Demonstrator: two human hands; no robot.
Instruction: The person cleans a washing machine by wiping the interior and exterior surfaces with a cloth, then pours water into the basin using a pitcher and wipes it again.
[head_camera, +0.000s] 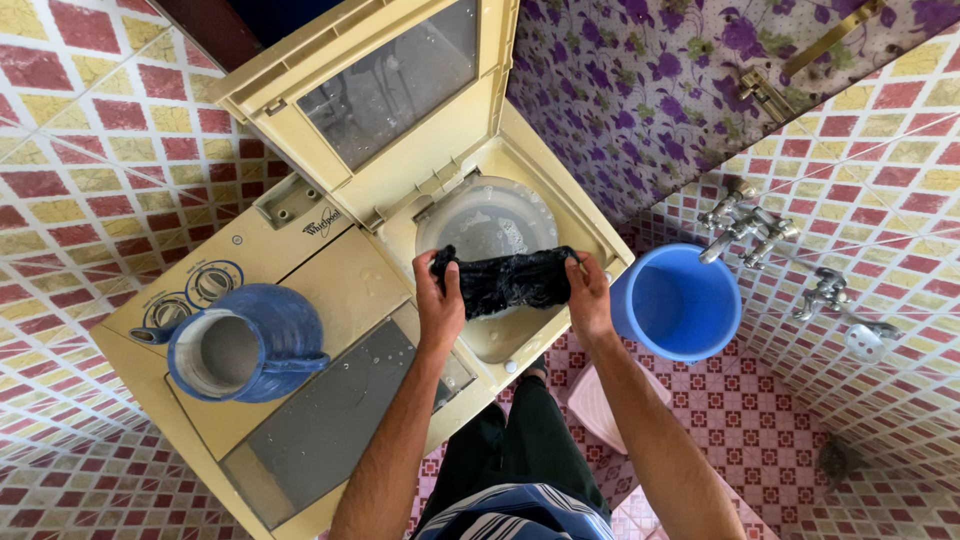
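Tiled walls in red, yellow and white are surrounding you, with a red-patterned floor (760, 420) below and a purple floral panel (640, 90) behind the washer (350, 300). You are standing at the front of this cream twin-compartment machine, looking straight down on it.

Your left hand (440, 305) is closing around the left end of a dark, wet cloth (505, 280), thumb and fingers pressing together on the fabric. Your right hand (588, 300) is gripping the right end in the same manner. The cloth is stretching between both hands, bunched along its length, and is hanging directly above the open round tub (487, 218) at the right side of the machine. Whether the cloth is touching the tub rim cannot be determined.

The tub lid (400, 90), with its clear window, is standing raised behind the opening. The second lid (330, 420), grey and closed, is lying to the left of your left forearm. A blue jug (250, 345) is sitting on the washer's top near the control dials (190, 295), well apart from your left hand.

A blue bucket (677, 300) is standing on the floor just beside the machine's right edge, near your right hand. Metal taps (745, 225) are projecting from the wall above the bucket. A pink stool (600, 405) is showing on the floor under your right forearm.
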